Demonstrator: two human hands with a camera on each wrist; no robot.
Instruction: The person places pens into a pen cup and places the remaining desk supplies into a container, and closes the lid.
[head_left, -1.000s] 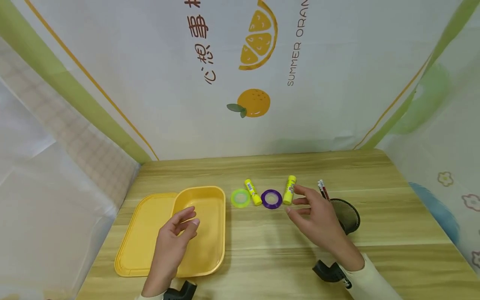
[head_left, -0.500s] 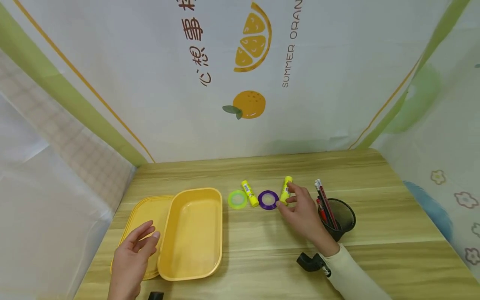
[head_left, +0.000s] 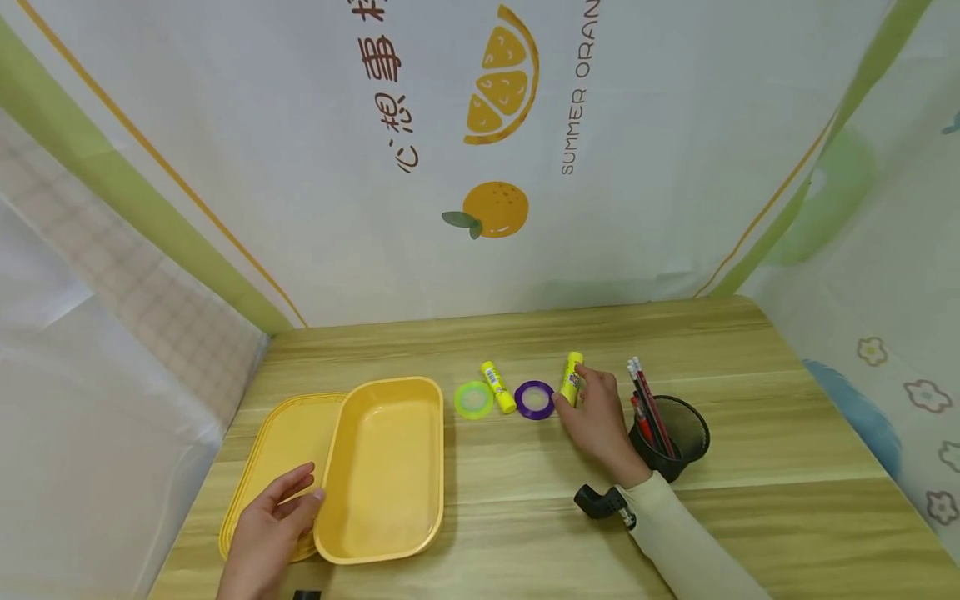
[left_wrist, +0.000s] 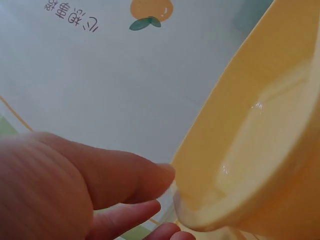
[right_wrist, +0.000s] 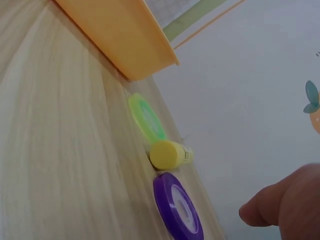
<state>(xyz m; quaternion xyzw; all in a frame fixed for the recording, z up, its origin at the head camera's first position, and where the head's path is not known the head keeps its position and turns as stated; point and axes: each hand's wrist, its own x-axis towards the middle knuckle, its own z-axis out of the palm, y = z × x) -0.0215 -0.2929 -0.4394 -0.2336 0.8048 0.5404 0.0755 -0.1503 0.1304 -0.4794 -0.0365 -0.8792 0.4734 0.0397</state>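
My left hand (head_left: 266, 525), fingers loosely bent, is at the near left side of the yellow plastic box (head_left: 386, 467). In the left wrist view the thumb tip (left_wrist: 162, 177) is right at the box's rim; whether it touches cannot be told. My right hand (head_left: 600, 421) reaches over a yellow glue stick (head_left: 572, 371), with thumb and index finger spread on either side of it. The stick still lies on the table. Beside it are a flat purple ring (head_left: 535, 400), a second yellow glue stick (head_left: 498, 387) and a flat green ring (head_left: 474, 400).
A yellow lid (head_left: 288, 442) lies left of the box, partly under it. Right of my right hand stands a black mesh pen cup (head_left: 686, 437) holding several pencils (head_left: 648, 400) and a red pen. A printed cloth (head_left: 337, 250) hangs behind the wooden table (head_left: 517, 542).
My right hand has moved left and closer to the glue stick, away from the pen cup. My left hand has drawn back from over the box to its left side.
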